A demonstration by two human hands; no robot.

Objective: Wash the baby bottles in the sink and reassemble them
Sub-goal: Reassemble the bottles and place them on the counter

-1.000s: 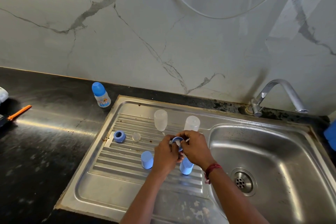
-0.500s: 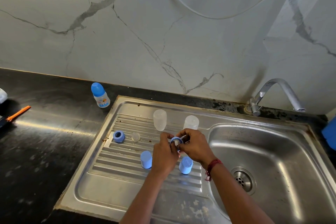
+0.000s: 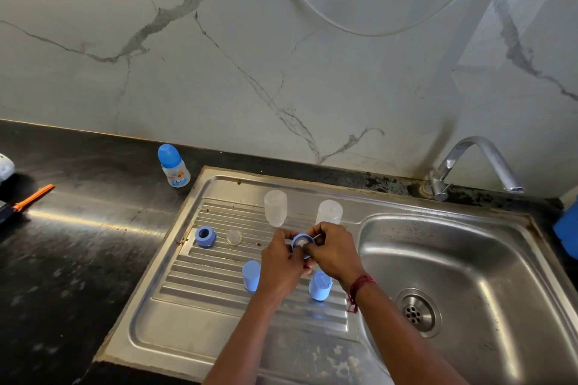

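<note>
A blue ring (image 3: 301, 242) with something pale in its middle is pinched between the left hand (image 3: 281, 262) and the right hand (image 3: 334, 253), the fingers of both being curled round it. It is held above the drainboard (image 3: 219, 306), close to the raised rim of the basin (image 3: 469, 259) at 3 o'clock.

From the ring, two clear bottles are seen standing mouth down: the left bottle (image 3: 275, 208) at 11 o'clock, apart from the hands, and the right bottle (image 3: 329, 211) at 1 o'clock, partly hidden by the right hand. At 9 o'clock a teat (image 3: 234, 236) lies just beside a second ring (image 3: 205, 236), which stands near the drainboard's left edge. The left cap (image 3: 251, 275) at 7 o'clock is partly covered by the left wrist; the right cap (image 3: 320, 286) stands at 5 o'clock, under the right wrist.

Bare ribbed steel is shown between the caps and the near edge. The drain (image 3: 417, 312) is placed at 4 o'clock, the tap (image 3: 478, 162) at 2 o'clock.

At 10 o'clock a capped bottle (image 3: 173, 166) stands upright on the black surface (image 3: 78, 244), just off the sink's back corner. A coloured print is carried on it; its writing is too small to be read.
</note>
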